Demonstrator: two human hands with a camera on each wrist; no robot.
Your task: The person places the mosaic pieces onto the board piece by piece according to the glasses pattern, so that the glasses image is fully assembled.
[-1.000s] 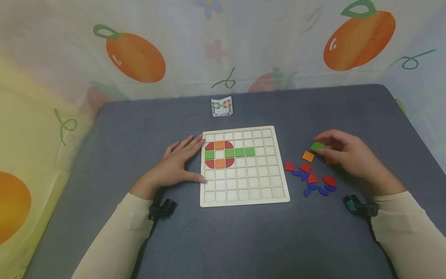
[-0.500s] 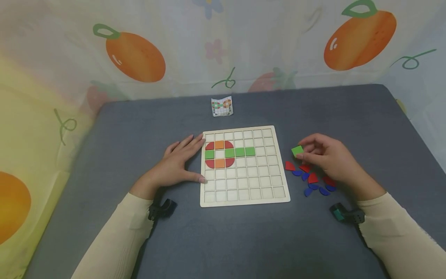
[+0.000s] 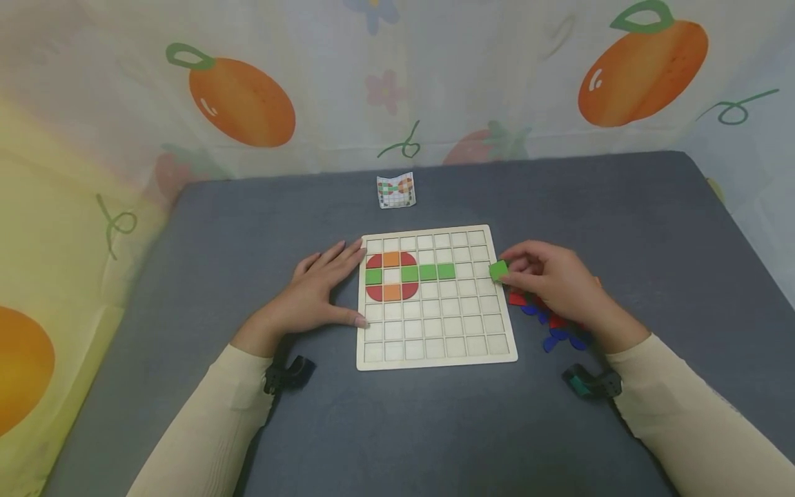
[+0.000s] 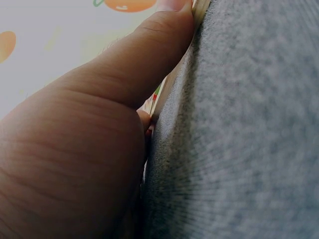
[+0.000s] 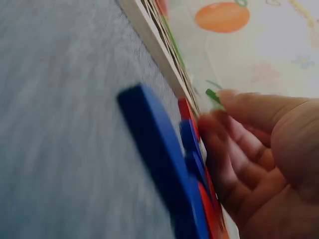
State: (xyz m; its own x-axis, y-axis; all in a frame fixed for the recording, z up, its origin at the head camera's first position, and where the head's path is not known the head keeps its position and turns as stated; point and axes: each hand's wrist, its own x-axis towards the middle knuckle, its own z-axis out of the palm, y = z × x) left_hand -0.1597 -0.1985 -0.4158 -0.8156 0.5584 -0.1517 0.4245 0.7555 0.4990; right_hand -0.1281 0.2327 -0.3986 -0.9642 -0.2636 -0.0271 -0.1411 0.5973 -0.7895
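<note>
Placement step, green tile (image 3: 499, 270) in right hand (image 3: 553, 279)

Right hand pinches it, thumb to fingertips, at the right edge of the board (image 3: 435, 363), mid-table (image 3: 435, 428); contact unclear. Left hand (image 3: 319, 293) spread, fingers near straight, on the board's left edge, gripping nothing. Next move probably needs squaring to the grid, then lowering. Tile: thin, square, plain green, askew

grey table (image 3: 435, 428): board (image 3: 433, 326), card (image 3: 396, 191), pieces (image 3: 550, 343)
</note>
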